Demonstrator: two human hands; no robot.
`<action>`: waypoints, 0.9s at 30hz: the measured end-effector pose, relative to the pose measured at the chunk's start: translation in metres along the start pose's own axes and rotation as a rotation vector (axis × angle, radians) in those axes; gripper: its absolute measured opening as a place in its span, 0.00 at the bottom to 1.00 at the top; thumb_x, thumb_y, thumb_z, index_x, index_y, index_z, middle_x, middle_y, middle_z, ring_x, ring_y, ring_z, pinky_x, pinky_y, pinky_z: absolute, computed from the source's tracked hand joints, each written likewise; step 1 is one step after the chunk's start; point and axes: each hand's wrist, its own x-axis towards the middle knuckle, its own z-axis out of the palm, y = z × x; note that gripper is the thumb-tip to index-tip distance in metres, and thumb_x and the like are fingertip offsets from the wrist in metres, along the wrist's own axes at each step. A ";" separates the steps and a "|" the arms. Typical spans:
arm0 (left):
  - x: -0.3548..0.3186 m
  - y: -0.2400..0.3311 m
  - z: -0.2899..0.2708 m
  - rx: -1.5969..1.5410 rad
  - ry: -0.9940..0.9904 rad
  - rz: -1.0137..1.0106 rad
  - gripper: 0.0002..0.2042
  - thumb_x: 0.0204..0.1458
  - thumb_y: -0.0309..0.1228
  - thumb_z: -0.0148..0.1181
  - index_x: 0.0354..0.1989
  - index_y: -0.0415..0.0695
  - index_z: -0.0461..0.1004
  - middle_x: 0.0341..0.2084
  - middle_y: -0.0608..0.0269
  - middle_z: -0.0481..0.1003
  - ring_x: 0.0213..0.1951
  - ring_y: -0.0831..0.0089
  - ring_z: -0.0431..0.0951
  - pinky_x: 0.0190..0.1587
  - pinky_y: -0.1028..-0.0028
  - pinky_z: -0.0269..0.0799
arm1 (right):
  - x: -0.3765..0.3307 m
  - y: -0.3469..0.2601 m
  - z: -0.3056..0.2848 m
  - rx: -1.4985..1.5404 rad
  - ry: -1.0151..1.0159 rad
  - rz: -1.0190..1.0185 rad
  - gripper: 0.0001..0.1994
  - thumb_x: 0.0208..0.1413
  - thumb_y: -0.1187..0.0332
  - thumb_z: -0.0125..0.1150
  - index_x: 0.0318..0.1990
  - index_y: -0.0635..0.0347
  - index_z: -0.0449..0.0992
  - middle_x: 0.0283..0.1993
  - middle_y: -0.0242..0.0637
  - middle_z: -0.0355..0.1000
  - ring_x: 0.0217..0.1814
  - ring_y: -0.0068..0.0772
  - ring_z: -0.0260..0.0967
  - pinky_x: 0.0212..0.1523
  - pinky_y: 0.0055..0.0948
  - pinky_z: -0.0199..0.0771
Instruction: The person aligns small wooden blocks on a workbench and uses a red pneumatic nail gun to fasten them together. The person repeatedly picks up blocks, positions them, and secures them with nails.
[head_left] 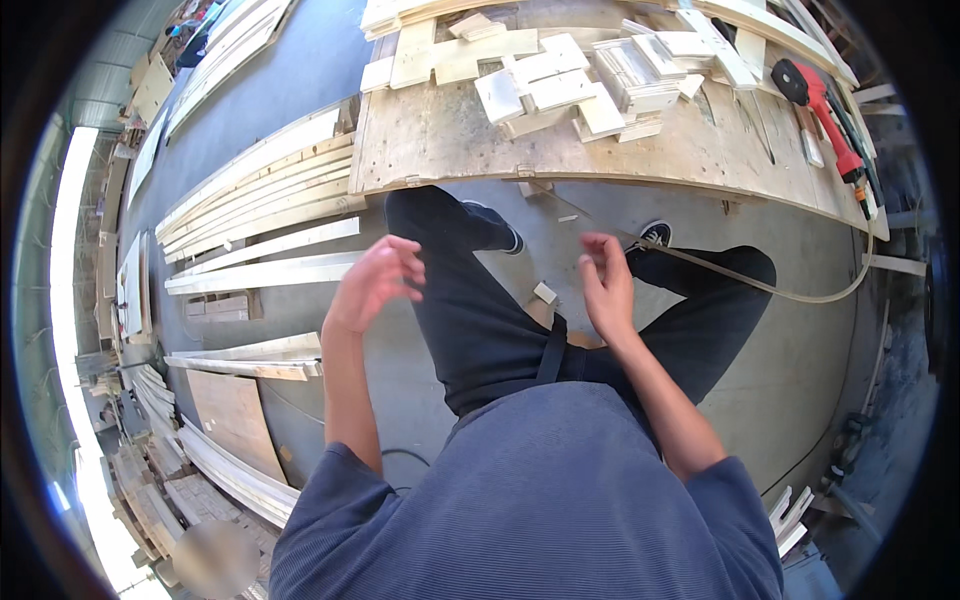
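- While both arms are raised mid-frame, the left hand [375, 282] is seen loosely curled, holding nothing.
- The right hand [606, 285] is held half-open and empty.
- Cut wood blocks [560, 85] are piled on the tabletop [450, 140], upper centre.
- A red power tool [822, 105] lies upper right.

This is a woodworking shop. A plywood surface [450, 140] at twelve o'clock carries heaps of sawn wood offcuts [570, 85], with a red power tool [825, 110] at two o'clock. Long planks [260, 190] lie stacked on the concrete floor [800, 350] at ten o'clock, and more boards [235, 415] lean at eight o'clock.
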 end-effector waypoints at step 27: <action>0.058 -0.036 0.000 0.717 0.790 0.471 0.17 0.68 0.23 0.70 0.64 0.39 0.80 0.55 0.57 0.86 0.43 0.72 0.85 0.51 0.70 0.81 | -0.047 0.056 -0.060 0.477 -0.131 0.259 0.18 0.79 0.67 0.65 0.69 0.62 0.77 0.61 0.40 0.83 0.63 0.32 0.82 0.69 0.37 0.80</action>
